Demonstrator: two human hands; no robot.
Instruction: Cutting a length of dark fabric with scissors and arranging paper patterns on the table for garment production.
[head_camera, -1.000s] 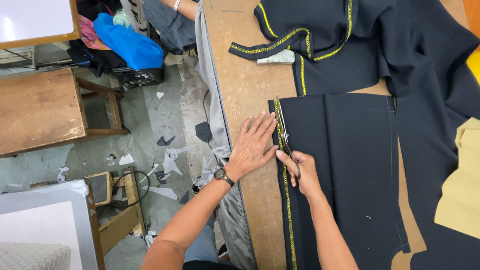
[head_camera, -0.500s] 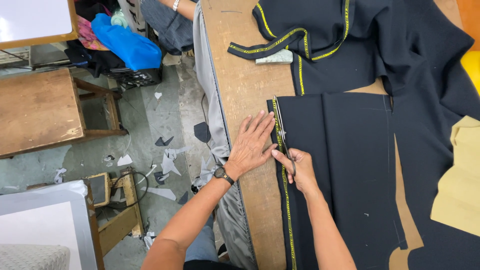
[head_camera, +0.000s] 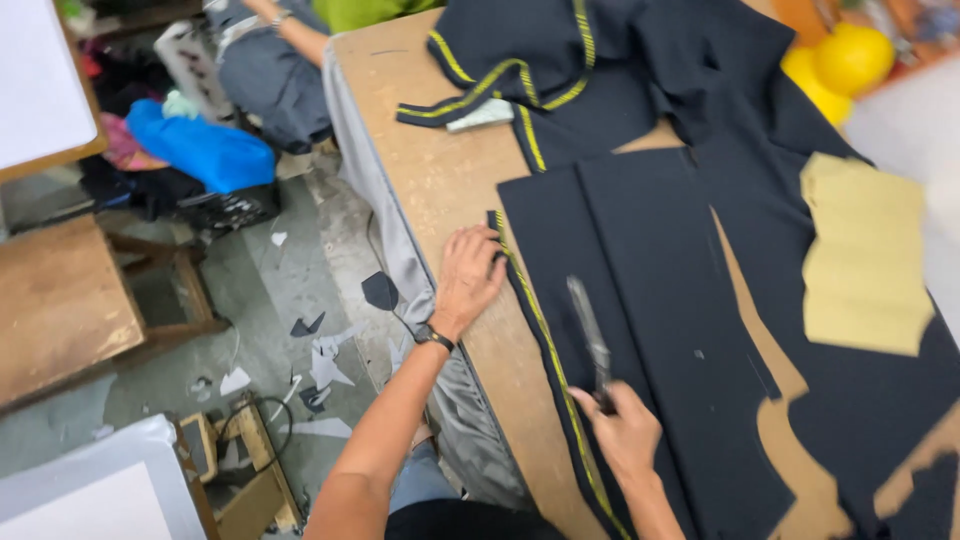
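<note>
A flat piece of dark navy cloth (head_camera: 640, 260) lies on the wooden table (head_camera: 430, 170). A strip with a yellow line (head_camera: 545, 340) runs along the cloth's left edge. My left hand (head_camera: 468, 278) presses on the table and on that strip's upper end, fingers curled at the edge. My right hand (head_camera: 625, 435) is lower down over the cloth and grips a pair of scissors (head_camera: 590, 335), blades pointing away from me.
More dark cloth with yellow trim (head_camera: 540, 60) is heaped at the far end, by a white chalk-like block (head_camera: 480, 115). Tan paper pattern (head_camera: 865, 260) lies right, yellow items (head_camera: 845, 60) beyond. Another person (head_camera: 270, 60) sits at the table's far end. Scraps litter the floor (head_camera: 320, 350).
My right hand has pulled back from the trimmed edge toward me, with the scissors now lifted over the cloth. My left hand's fingers have curled. The view shifted.
</note>
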